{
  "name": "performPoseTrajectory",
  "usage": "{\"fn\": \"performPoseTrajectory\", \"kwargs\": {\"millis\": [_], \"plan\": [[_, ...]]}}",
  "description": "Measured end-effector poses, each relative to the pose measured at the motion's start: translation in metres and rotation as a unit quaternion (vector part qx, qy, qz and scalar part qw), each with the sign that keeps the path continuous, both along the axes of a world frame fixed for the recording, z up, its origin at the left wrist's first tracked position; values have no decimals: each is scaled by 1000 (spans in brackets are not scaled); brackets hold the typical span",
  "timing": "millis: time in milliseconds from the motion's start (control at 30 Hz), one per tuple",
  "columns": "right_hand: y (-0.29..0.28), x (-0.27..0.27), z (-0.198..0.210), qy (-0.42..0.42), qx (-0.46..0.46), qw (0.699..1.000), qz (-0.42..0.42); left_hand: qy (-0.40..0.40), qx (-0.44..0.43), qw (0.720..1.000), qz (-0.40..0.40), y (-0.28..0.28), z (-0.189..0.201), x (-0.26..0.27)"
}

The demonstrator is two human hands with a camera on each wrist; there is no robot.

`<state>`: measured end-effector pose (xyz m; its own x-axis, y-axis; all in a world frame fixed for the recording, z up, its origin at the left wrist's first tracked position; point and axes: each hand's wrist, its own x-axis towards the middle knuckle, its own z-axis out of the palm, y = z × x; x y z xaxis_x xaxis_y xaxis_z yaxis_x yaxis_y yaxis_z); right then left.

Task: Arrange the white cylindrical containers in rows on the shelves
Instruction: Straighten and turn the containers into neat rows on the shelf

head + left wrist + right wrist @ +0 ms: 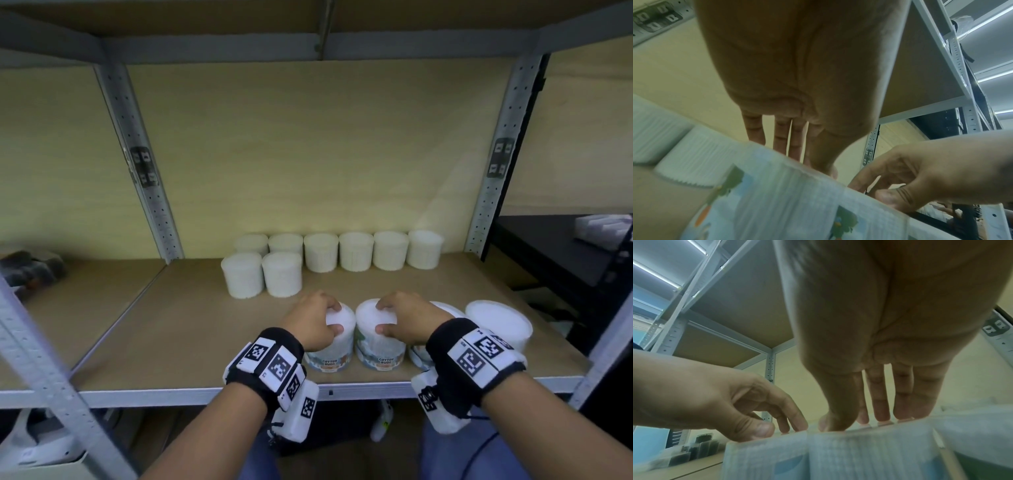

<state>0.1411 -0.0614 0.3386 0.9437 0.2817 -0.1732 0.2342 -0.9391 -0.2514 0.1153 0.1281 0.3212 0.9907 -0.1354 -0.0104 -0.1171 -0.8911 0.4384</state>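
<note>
Several white cylindrical containers stand on the wooden shelf (178,329): a back row (356,251) against the wall and two more (262,274) in front of its left end. Near the front edge stand labelled cotton-bud containers. My left hand (335,318) grips the lid of one container (334,353), thumb near me and fingers over the far rim. My right hand (381,317) grips the lid of the neighbouring container (380,356) the same way. The left wrist view shows the left fingers (793,146) curled over that lid, and the right wrist view the right fingers (881,405).
Two more containers stand right of my right hand, one (445,308) half hidden by the wrist, one (498,323) by the shelf's right end. Grey metal uprights (144,171) (496,171) frame the bay. Dark items (30,269) lie in the left bay. A black table (561,246) stands to the right.
</note>
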Motion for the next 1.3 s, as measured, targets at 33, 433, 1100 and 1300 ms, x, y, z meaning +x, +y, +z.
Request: {"fn": "performPoseTrajectory", "kwargs": {"millis": [33, 433, 1100, 1300], "plan": [[0, 1, -1, -1, -2, 1000, 1, 0, 1, 1000, -1, 0, 0, 0], [2, 3, 2, 2, -14, 1000, 7, 17, 16, 1000, -5, 1, 1, 3], [104, 55, 34, -29, 150, 988, 30, -16, -58, 994, 94, 106, 34, 53], [162, 97, 29, -12, 110, 992, 60, -23, -46, 989, 135, 148, 34, 89]]}}
